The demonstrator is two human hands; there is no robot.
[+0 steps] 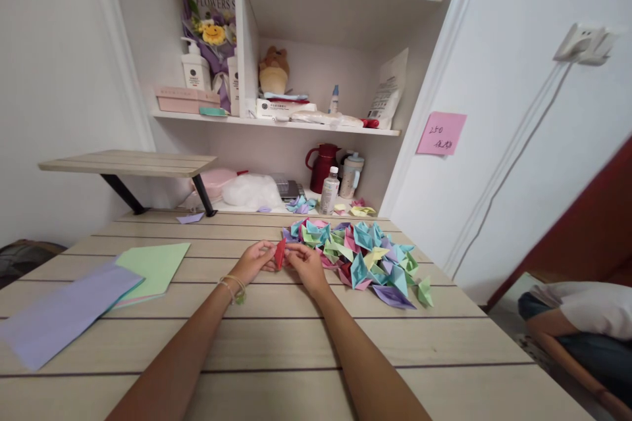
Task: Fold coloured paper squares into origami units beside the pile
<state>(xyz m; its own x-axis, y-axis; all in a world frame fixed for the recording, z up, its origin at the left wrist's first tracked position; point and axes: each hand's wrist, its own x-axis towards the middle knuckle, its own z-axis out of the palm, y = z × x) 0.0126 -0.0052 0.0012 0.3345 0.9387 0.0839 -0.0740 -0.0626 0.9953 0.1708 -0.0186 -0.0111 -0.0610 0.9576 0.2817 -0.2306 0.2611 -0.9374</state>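
Head camera view: we pinch a small, red, folded-paper piece [280, 254] between our two hands, over a pale wood-plank desk with dark seams [266, 342]. Our left hand [254, 262] grips its left side with thumb and fingers, a thin yellowish bracelet [240, 288] around the wrist. Our right hand [307, 266] pinches the right side, its fingertips close to the left's.

Just beside our right hand, we see a heap of folded paper boats [363, 237] in blue, green, pink, purple, yellow and red, with one light-green paper boat [424, 292] at its right edge. On our left lie a long lavender paper sheet [74, 312] and, partly under it, light-green paper sheets [160, 263]. Farther back, a small lavender folded paper [190, 218] rests near a black leg of a raised wooden stand [128, 163].

Behind the heap, we find a clear plastic bottle with a white cap [329, 192], a dark red jug with a handle [323, 168] and a pale tumbler with a blue handle [351, 177]. A pink square note with handwriting [441, 133] is stuck to the white wall. At far right, a person in a light top [587, 306] is bent over, well apart from us.
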